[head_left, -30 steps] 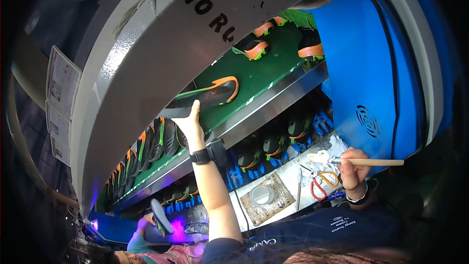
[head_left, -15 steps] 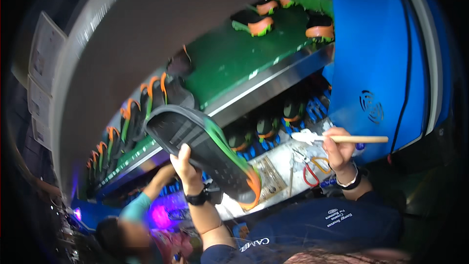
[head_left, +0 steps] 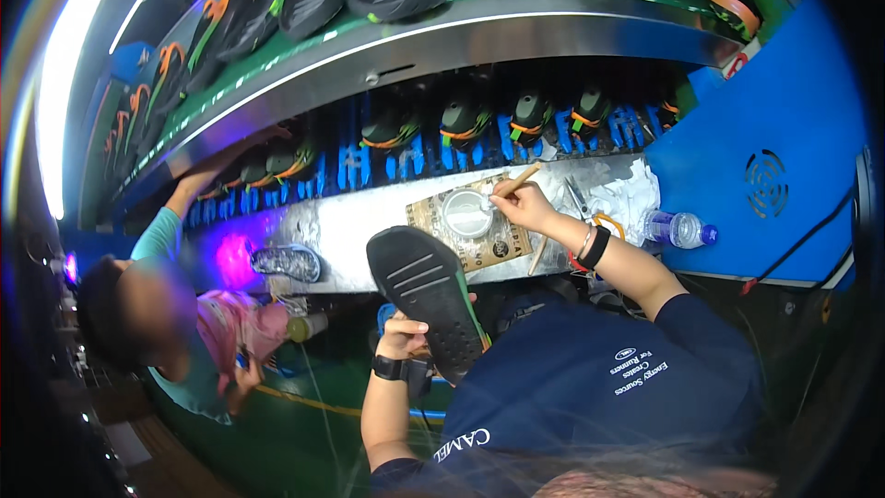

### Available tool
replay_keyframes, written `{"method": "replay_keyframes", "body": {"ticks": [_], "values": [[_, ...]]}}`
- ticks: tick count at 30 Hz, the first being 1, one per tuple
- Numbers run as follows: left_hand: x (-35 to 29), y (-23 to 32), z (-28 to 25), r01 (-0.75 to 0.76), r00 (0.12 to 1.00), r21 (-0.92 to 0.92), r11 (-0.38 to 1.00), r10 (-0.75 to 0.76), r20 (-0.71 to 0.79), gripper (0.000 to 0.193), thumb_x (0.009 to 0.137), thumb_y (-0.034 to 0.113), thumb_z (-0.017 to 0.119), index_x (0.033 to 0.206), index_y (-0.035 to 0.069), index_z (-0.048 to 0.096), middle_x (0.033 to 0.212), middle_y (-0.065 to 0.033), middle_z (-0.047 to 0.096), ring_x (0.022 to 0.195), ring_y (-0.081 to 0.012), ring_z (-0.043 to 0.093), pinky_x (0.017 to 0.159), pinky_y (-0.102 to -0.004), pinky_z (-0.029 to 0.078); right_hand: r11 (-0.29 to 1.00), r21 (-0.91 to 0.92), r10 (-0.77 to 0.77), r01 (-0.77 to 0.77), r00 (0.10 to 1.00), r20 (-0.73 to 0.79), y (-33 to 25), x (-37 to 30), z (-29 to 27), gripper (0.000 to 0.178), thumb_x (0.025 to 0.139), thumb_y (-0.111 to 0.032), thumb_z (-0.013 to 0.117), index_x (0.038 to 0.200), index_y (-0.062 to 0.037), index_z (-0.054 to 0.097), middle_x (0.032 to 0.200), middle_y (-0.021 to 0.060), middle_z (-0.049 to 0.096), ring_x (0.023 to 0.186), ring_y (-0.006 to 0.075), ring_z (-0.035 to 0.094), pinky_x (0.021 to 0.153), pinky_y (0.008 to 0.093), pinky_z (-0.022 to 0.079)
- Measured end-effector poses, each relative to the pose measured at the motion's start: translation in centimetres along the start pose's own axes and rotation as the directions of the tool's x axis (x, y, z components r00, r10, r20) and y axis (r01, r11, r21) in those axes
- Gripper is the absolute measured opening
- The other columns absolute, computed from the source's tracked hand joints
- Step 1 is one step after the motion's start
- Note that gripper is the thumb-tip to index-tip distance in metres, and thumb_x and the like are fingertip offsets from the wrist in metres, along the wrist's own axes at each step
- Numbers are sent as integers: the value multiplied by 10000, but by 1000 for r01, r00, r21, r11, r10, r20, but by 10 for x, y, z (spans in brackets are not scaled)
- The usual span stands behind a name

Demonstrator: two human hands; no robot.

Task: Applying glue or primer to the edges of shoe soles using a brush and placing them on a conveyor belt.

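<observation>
Sole point(head_left: 427, 288), dark and green-edged, hangs near and left of the round tub point(head_left: 448, 223), clamped in our left hand point(head_left: 403, 337); our right hand point(head_left: 525, 206) pinches a wooden-handled brush point(head_left: 523, 178) at the tub's right side. We judge an overloaded brush could drip onto the brown sheet point(head_left: 425, 216).

Black shoe sole point(head_left: 422, 281), green-edged, grooved face showing, tilted, wooden-handled brush point(head_left: 523, 176) slanting at rim of round pale cup point(head_left: 448, 218)
</observation>
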State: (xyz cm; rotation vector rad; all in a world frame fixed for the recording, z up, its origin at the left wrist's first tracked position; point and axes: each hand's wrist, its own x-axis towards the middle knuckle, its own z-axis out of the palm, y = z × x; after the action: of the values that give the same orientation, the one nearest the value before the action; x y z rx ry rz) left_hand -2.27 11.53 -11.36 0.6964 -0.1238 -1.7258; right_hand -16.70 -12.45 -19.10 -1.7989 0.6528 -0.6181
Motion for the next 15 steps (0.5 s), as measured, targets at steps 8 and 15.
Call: {"method": "replay_keyframes", "body": {"ticks": [8,15], "values": [[-25,21,-52,-272,947,129,954,289,-138,623,584,31,605,1156,-49,371,1103,-150,484,1012,-278,480,887,-378,365,995,-94,-21,27,998,59,1,5,11,153,755,-140,581,783,9,560,559,17,479,490,68,408,450,226,336],[-37,87,-32,-676,683,342,653,729,-40,600,608,131,652,1110,-71,393,1010,-164,524,875,-274,541,772,-366,441,949,316,30,-14,998,-46,-52,4,-5,91,761,-77,593,809,-8,558,668,-13,519,592,33,464,508,184,380]]}}
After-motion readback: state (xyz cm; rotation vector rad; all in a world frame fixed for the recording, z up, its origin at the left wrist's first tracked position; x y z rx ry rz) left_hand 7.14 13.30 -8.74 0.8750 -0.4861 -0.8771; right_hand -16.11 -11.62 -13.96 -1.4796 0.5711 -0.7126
